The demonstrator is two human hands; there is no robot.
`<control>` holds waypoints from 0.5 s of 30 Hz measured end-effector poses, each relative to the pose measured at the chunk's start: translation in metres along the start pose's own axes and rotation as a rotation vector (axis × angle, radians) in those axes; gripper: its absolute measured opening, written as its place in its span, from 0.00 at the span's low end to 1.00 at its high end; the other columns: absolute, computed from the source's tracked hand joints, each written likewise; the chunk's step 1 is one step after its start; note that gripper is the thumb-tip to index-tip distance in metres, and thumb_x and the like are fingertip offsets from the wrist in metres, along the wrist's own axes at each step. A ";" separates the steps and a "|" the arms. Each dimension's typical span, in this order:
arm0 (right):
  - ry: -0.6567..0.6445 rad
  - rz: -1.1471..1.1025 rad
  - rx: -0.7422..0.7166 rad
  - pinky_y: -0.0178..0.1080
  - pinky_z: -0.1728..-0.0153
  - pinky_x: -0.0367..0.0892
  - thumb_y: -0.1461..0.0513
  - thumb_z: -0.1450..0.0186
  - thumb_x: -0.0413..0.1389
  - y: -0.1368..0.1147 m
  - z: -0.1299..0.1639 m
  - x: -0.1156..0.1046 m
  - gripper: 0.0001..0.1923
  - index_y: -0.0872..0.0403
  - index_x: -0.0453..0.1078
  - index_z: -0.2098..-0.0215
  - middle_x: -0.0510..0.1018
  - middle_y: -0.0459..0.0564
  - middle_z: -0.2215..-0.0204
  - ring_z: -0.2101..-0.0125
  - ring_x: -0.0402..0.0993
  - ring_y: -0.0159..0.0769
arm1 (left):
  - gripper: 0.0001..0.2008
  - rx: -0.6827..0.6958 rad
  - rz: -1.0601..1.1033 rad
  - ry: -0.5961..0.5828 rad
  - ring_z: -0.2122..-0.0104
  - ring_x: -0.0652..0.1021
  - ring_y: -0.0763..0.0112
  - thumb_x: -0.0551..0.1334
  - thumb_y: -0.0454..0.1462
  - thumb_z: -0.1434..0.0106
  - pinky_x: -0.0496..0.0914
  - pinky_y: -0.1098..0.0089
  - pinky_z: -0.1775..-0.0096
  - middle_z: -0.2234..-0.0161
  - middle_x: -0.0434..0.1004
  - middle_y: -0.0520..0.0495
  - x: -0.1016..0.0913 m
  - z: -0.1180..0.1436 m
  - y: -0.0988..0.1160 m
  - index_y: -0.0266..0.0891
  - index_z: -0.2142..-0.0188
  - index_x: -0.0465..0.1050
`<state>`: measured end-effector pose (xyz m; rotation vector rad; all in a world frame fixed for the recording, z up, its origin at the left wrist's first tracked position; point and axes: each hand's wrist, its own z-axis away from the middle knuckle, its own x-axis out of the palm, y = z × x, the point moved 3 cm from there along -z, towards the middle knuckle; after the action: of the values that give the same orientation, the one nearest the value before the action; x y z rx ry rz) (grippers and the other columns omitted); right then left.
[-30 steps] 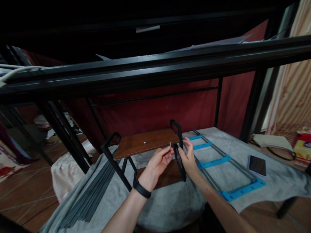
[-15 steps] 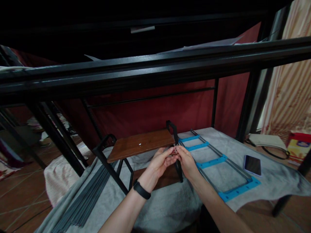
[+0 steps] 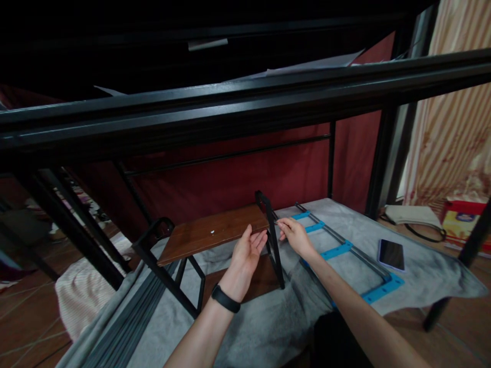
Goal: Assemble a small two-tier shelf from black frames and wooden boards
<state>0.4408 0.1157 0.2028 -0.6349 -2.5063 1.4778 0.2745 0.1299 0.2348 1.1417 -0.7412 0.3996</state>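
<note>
A small two-tier shelf has brown wooden boards and black metal side frames. My left hand (image 3: 247,250), a black band on its wrist, is palm up with fingers stretched out, by the front edge of the upper board (image 3: 215,230) near its right end. Just outside the right side frame (image 3: 270,230), my right hand (image 3: 294,235) is closed in a pinch, its fingertips close to the frame. What it pinches is too small to make out. A tiny white piece (image 3: 212,233) lies on the upper board. The lower board (image 3: 257,281) is partly hidden by my left arm.
Right of the shelf, a frame of grey rods with blue crosspieces (image 3: 335,250) lies on the grey cloth (image 3: 284,322). A phone (image 3: 391,254) rests farther right. Grey rods (image 3: 132,317) are bundled at left. A thick black beam (image 3: 230,105) crosses above my hands.
My hands were together in front of the shelf's right end. Now they are apart: the right has moved to the outer side of the frame, and the left has opened by the board's edge.
</note>
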 end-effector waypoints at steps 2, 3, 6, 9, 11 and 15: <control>-0.026 0.051 -0.039 0.34 0.77 0.70 0.53 0.34 0.51 -0.003 -0.001 0.000 0.16 0.55 0.74 0.62 0.70 0.48 0.67 0.76 0.71 0.30 | 0.07 -0.014 0.015 0.002 0.63 0.81 0.60 0.56 0.35 0.31 0.78 0.64 0.61 0.62 0.75 0.31 0.001 0.001 0.000 0.30 0.62 0.66; -0.034 0.069 -0.053 0.34 0.77 0.70 0.54 0.33 0.50 -0.004 -0.001 0.000 0.16 0.55 0.74 0.62 0.70 0.49 0.67 0.76 0.71 0.29 | 0.08 -0.025 0.027 0.003 0.62 0.81 0.58 0.55 0.35 0.31 0.79 0.63 0.61 0.61 0.75 0.29 0.002 0.001 0.001 0.29 0.60 0.65; -0.049 0.129 -0.105 0.33 0.76 0.69 0.57 0.32 0.49 -0.010 -0.003 -0.001 0.14 0.54 0.74 0.61 0.71 0.48 0.67 0.77 0.69 0.27 | 0.10 -0.059 0.068 -0.004 0.57 0.80 0.52 0.53 0.35 0.31 0.79 0.60 0.61 0.56 0.73 0.23 0.002 0.001 0.002 0.27 0.56 0.63; -0.072 0.215 -0.178 0.32 0.74 0.68 0.59 0.30 0.48 -0.016 -0.006 -0.002 0.14 0.54 0.75 0.62 0.70 0.47 0.68 0.77 0.67 0.26 | 0.09 -0.051 0.070 0.000 0.54 0.78 0.47 0.53 0.35 0.31 0.79 0.56 0.61 0.53 0.71 0.21 0.003 0.000 0.005 0.29 0.55 0.61; -0.103 0.293 -0.241 0.32 0.72 0.66 0.60 0.29 0.47 -0.021 -0.007 -0.003 0.14 0.54 0.75 0.63 0.69 0.47 0.68 0.74 0.67 0.27 | 0.07 -0.029 0.056 0.006 0.52 0.77 0.45 0.53 0.34 0.32 0.79 0.55 0.62 0.52 0.71 0.20 0.003 0.000 0.006 0.32 0.56 0.60; -0.162 0.415 -0.358 0.32 0.67 0.64 0.62 0.29 0.48 -0.032 -0.009 -0.006 0.13 0.53 0.75 0.62 0.70 0.48 0.67 0.68 0.68 0.30 | 0.02 0.006 0.035 0.021 0.52 0.77 0.45 0.53 0.33 0.32 0.79 0.56 0.62 0.52 0.71 0.22 0.006 0.003 0.008 0.35 0.61 0.59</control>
<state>0.4403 0.1070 0.2353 -1.2003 -2.9285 1.2337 0.2722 0.1296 0.2450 1.1303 -0.7423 0.4429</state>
